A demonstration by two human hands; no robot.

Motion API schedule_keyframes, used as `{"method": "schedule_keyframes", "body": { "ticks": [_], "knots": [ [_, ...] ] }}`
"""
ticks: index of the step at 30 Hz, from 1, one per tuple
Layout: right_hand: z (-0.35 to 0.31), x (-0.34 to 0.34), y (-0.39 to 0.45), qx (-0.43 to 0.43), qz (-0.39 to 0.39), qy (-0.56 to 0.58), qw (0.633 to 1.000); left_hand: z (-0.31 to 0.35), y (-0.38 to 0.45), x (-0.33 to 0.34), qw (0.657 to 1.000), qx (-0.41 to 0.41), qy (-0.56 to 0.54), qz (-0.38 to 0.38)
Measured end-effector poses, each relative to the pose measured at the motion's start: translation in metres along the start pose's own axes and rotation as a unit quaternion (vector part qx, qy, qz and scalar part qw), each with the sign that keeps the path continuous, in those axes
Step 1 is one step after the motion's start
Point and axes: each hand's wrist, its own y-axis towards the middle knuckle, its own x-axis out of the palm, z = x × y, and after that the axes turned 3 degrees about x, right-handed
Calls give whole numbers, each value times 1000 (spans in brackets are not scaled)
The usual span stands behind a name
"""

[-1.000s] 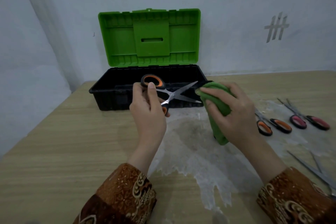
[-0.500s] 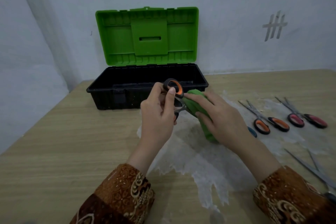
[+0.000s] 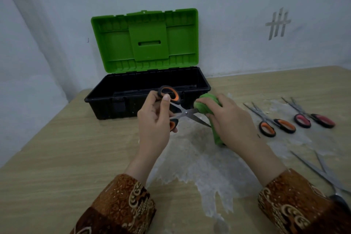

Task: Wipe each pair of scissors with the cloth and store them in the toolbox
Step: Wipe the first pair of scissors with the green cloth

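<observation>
My left hand [image 3: 153, 125] grips the orange-handled scissors [image 3: 178, 109], blades spread rightward into the green cloth [image 3: 208, 109] bunched in my right hand [image 3: 230, 121], the open toolbox [image 3: 133, 99] just behind.

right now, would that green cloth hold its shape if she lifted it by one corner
Probably not. The green cloth bunches up in the right hand and folds around a scissor blade, so it looks soft and floppy. Its tail droops below the hand, so it would likely hang limp. It also seems light.

left hand [image 3: 154, 119] gripping, right hand [image 3: 230, 119] clutching
</observation>
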Motion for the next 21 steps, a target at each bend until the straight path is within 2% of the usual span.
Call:
{"method": "schedule_keyframes", "body": {
  "ticks": [5,9,13,16,19,21],
  "knots": [
    [16,2,-1,62,19,-29,997,-1,1,-3,1000,-8,-11,14],
    [18,-10,1,112,66,54,990,0,3,-5,998,-6,-8,61],
    [-13,-16,1,-38,57,126,990,-5,-2,1,997,20,18,77],
    [-31,-10,-5,-131,26,94,986,-6,-2,2,992,59,57,99],
    [-35,-5,-6,-154,-4,75,985,-5,-2,1,987,89,80,105],
    [-32,-7,-6,-145,11,80,986,-4,-2,0,985,106,92,97]
  ]
}}
